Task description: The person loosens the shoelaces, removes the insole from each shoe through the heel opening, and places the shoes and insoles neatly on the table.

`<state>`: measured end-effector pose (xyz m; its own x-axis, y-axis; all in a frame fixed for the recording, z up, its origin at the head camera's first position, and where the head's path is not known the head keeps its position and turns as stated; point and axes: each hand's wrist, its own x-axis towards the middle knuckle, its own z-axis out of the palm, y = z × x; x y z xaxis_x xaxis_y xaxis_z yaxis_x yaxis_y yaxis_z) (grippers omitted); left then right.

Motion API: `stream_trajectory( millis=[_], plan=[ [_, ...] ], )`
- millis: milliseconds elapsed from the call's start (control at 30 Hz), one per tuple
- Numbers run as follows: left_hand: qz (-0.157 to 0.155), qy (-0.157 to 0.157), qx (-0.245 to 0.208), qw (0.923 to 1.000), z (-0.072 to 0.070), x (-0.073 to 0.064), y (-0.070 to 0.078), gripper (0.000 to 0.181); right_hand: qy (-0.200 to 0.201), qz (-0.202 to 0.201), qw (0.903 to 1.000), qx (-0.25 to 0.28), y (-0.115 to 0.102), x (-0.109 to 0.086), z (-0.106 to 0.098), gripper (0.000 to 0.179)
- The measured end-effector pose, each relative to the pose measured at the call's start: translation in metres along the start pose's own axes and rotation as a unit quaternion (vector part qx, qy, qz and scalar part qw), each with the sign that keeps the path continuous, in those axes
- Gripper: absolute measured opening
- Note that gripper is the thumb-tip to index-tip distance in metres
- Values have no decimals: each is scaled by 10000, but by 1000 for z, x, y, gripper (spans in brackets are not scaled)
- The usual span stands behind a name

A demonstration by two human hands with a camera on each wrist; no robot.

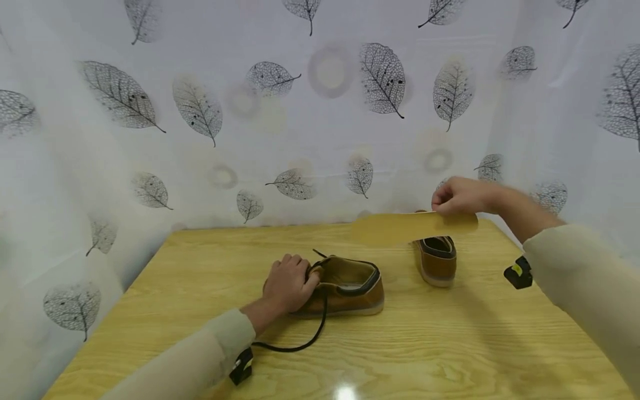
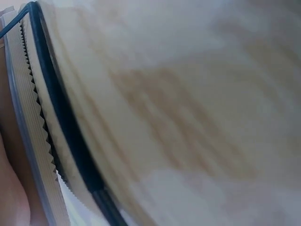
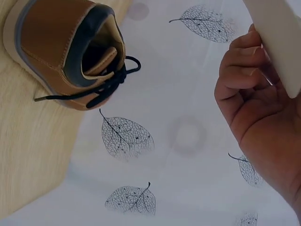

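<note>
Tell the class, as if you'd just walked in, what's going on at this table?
A person is handling a shoe and an insole. The left hand holds the front of the nearer brown shoe, whose black lace trails loosely. The right hand pinches a flat, tan insole in the air, outside both shoes. The other shoe stands upright farther back on the wooden table.
</note>
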<state>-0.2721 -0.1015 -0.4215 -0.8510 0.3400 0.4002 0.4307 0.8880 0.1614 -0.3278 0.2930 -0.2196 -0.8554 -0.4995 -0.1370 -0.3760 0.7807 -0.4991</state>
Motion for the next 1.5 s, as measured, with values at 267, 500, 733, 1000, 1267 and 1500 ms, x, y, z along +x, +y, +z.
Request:
stream_trajectory(
  millis=[267, 500, 733, 1000, 1267, 1500],
  plan=[
    [-39, -25, -363, 9993, -3, 5, 12, 55, 565, -193, 9982, -112, -8, 13, 17, 11],
    [307, 640, -368, 9968, -7, 9, 15, 45, 894, -293, 9955, -60, -17, 22, 30, 11],
    [622, 1414, -306, 9875, -13, 18, 18, 36, 884, -350, 9954, 83, -21, 30, 45, 10],
    [425, 1492, -311, 9874, -23, 28, 22, 35, 899, -410, 9945, 333, -28, 38, 59, 10],
    [406, 1356, 19, 9899, -19, 23, 20, 33, 1069, -514, 9917, 490, -35, 51, 75, 10],
    [775, 1476, -63, 9860, -6, 13, 16, 28, 1232, -494, 9905, 347, -52, 72, 95, 17]
  ],
)
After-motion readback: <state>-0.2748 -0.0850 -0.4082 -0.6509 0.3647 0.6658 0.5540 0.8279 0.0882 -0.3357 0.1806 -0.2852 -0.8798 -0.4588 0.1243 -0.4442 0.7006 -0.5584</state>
